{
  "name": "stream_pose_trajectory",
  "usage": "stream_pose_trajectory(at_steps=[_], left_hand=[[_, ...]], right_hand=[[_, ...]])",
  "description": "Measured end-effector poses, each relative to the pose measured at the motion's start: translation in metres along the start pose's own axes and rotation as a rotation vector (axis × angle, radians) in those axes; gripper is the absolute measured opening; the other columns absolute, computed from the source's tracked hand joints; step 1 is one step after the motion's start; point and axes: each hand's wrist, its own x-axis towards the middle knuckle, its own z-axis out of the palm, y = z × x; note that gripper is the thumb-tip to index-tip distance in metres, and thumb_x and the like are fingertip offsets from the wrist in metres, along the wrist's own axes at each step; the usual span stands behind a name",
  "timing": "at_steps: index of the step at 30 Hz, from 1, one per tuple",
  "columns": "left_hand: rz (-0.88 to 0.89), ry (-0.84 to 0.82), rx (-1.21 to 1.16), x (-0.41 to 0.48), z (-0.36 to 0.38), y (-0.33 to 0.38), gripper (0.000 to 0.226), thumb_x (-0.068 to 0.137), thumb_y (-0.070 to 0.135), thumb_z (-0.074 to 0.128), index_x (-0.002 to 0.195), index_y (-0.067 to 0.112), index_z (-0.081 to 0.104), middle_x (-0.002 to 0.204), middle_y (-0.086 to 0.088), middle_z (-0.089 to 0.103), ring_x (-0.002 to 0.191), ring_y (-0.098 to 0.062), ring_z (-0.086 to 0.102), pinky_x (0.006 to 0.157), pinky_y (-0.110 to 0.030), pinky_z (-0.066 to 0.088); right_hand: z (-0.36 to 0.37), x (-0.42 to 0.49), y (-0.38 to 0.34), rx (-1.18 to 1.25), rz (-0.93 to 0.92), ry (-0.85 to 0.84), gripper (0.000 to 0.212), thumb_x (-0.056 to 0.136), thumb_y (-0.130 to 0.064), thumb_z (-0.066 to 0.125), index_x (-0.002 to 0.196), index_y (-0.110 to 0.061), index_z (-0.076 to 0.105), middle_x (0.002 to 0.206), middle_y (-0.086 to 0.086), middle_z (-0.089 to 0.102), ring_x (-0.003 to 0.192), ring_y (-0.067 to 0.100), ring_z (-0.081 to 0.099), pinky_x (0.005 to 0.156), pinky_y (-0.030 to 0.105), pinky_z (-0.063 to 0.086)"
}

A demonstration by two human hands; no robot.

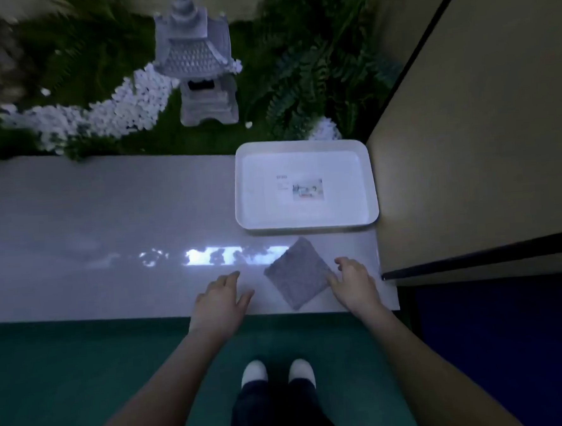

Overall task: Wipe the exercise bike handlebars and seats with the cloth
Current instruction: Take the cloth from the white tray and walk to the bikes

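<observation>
Your tray (308, 226) held a printed sheet (304, 190); the cloth (296, 274) lay just outside it. Your left hand (220, 298) and right hand (353, 281) flanked it, fingers spread, gripping nothing.

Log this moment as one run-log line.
phase: before pickup | grey cloth: flat on white ledge, near white tray | left hand: open, beside cloth | right hand: open, at cloth's right corner

The cloth (297, 273) lies on the ledge (93, 224) between the left hand (219, 299) and right hand (354, 282) (the right touches it), the tray (308, 226) just behind, the lantern (198, 63) beyond.
</observation>
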Motion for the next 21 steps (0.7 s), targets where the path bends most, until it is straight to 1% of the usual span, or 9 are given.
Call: stream_pose_trajectory(at_steps=[4,7,11,14,16,18,21], left_hand=[[-0.021,-0.004,-0.033,0.018,0.018,-0.013,0.056,0.099,0.044,0.037,0.147,0.017,0.028,0.148,-0.006,0.037,0.132,-0.025,0.039,0.105,-0.04,0.036],[-0.05,0.027,-0.112,0.023,0.03,-0.016,0.054,0.098,0.043,0.04,0.145,0.016,0.033,0.146,-0.006,0.04,0.13,-0.026,0.04,0.104,-0.041,0.037],[-0.035,0.044,-0.132,0.026,0.042,-0.013,0.052,0.098,0.042,0.041,0.143,0.016,0.035,0.144,-0.005,0.042,0.129,-0.026,0.041,0.102,-0.041,0.039],[-0.029,0.054,-0.164,0.025,0.049,-0.009,0.051,0.098,0.042,0.041,0.142,0.016,0.036,0.143,-0.004,0.043,0.127,-0.025,0.043,0.101,-0.041,0.04],[-0.032,0.057,-0.183,0.024,0.051,-0.006,0.051,0.098,0.042,0.041,0.142,0.016,0.037,0.143,-0.004,0.043,0.127,-0.024,0.043,0.101,-0.041,0.039],[-0.025,0.041,-0.175,0.021,0.051,-0.004,0.051,0.099,0.042,0.04,0.142,0.017,0.036,0.144,-0.004,0.043,0.128,-0.023,0.042,0.102,-0.041,0.039],[-0.041,0.024,-0.197,0.014,0.045,-0.003,0.051,0.099,0.043,0.039,0.142,0.017,0.036,0.143,-0.004,0.044,0.128,-0.023,0.043,0.103,-0.041,0.039]], right_hand=[[0.017,0.027,0.003,0.002,0.038,0.03,0.044,0.095,-0.029,0.049,0.133,-0.008,0.047,0.13,0.014,0.053,0.119,0.031,0.047,0.097,0.041,0.041],[0.033,0.038,0.007,-0.009,0.065,0.048,0.04,0.093,-0.031,0.053,0.126,-0.008,0.051,0.124,0.015,0.054,0.116,0.032,0.047,0.095,0.041,0.04],[0.043,0.047,0.005,0.024,0.112,0.088,0.042,0.094,-0.035,0.054,0.126,-0.008,0.05,0.127,0.014,0.05,0.121,0.031,0.041,0.098,0.041,0.035],[0.049,0.052,-0.001,0.112,0.162,0.097,0.041,0.091,-0.035,0.059,0.119,-0.006,0.052,0.123,0.014,0.054,0.118,0.031,0.046,0.094,0.039,0.039],[0.05,0.056,-0.006,0.198,0.228,0.046,0.039,0.09,-0.034,0.061,0.113,-0.003,0.055,0.119,0.016,0.058,0.113,0.032,0.052,0.088,0.037,0.045],[0.049,0.056,-0.012,0.31,0.262,-0.028,0.034,0.091,-0.029,0.059,0.112,-0.002,0.057,0.116,0.016,0.061,0.106,0.032,0.057,0.081,0.032,0.046],[0.039,0.045,-0.024,0.41,0.181,-0.043,0.027,0.093,-0.02,0.055,0.116,-0.005,0.057,0.114,0.014,0.062,0.098,0.028,0.059,0.08,0.03,0.047]])
